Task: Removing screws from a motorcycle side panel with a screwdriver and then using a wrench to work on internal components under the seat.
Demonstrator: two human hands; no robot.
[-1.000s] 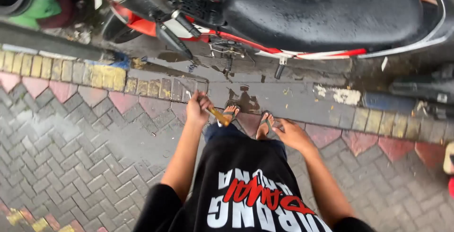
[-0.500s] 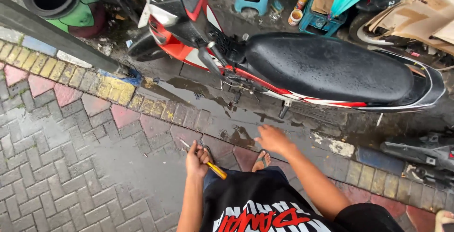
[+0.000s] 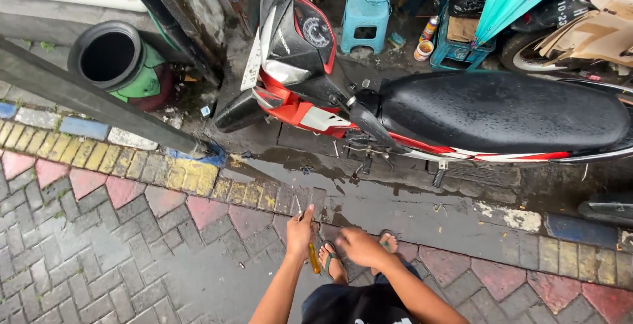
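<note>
view tilted up, motorbike (image 3: 422,106) fuller | l hand (image 3: 300,231) grips yellow-handled screwdriver (image 3: 312,255)

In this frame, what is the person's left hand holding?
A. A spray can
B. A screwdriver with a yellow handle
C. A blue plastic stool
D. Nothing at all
B: the left hand is closed around a screwdriver, its yellow handle sticking out below the fist, while the right hand is blurred and appears empty, beside the parked motorcycle.

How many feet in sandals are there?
2. The left foot is by the left hand holding the yellow-handled screwdriver; the right foot peeks out behind the right hand, mostly hidden.
</note>
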